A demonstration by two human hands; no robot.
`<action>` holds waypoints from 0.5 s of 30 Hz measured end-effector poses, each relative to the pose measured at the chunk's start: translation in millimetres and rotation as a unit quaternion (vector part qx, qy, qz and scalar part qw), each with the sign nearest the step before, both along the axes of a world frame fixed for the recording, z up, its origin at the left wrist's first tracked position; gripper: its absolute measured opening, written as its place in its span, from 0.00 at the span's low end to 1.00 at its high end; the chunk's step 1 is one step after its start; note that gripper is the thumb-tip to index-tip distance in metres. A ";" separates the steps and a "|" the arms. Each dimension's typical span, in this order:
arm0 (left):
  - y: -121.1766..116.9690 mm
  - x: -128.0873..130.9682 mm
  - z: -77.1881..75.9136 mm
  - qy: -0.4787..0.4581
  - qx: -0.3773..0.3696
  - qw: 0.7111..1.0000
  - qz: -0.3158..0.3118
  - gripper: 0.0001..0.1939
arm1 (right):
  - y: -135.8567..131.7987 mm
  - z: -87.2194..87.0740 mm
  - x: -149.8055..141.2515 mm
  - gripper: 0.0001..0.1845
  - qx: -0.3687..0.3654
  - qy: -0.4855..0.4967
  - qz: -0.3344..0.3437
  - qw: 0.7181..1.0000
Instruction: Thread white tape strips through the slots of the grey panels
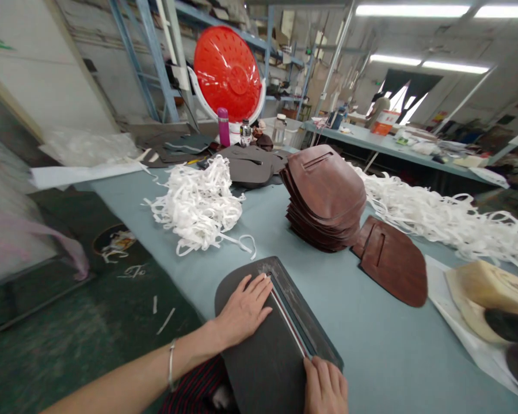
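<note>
A dark, round-cornered leather-like panel [259, 362] lies at the table's near edge, with a long slot along its right part. Along this slot runs a narrow white-edged strip [290, 323] with a thin reddish line. My left hand [244, 307] rests flat on the panel, fingers stretched toward the strip's far end. At the near end, my right hand [325, 385] has its fingers bent together on the strip; its palm side is hidden. Beyond them stands a stack of brown leather pieces [323, 190], the top one slotted. One more brown slotted piece [395, 261] lies beside the stack.
Tangled white strips [201, 204] lie in a heap at left; a longer heap [449, 213] stretches along the right. A yellowish block [496, 284] sits at far right. Behind are dark flat pieces [250, 164], a purple bottle [223, 126] and a red basin-like object [228, 75].
</note>
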State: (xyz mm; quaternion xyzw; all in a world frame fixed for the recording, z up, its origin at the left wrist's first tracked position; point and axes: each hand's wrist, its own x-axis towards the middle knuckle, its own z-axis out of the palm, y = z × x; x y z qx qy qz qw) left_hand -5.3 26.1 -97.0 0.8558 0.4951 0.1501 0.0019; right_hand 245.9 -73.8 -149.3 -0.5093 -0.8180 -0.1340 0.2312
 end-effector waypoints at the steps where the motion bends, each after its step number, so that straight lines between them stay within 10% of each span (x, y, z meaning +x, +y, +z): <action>1: -0.3 0.0 -0.6 0.002 0.000 1.000 0.002 0.26 | 0.1 -3.0 0.0 0.16 0.002 0.008 -0.004 1.000; 9: -14.2 11.4 3.4 -0.003 0.018 0.999 0.040 0.24 | 15.8 17.7 22.5 0.09 -0.037 0.049 -0.014 0.998; 15: -19.1 9.3 -27.4 -0.034 0.142 0.989 -0.013 0.24 | 27.9 60.2 56.8 0.06 -0.140 0.153 -0.121 0.971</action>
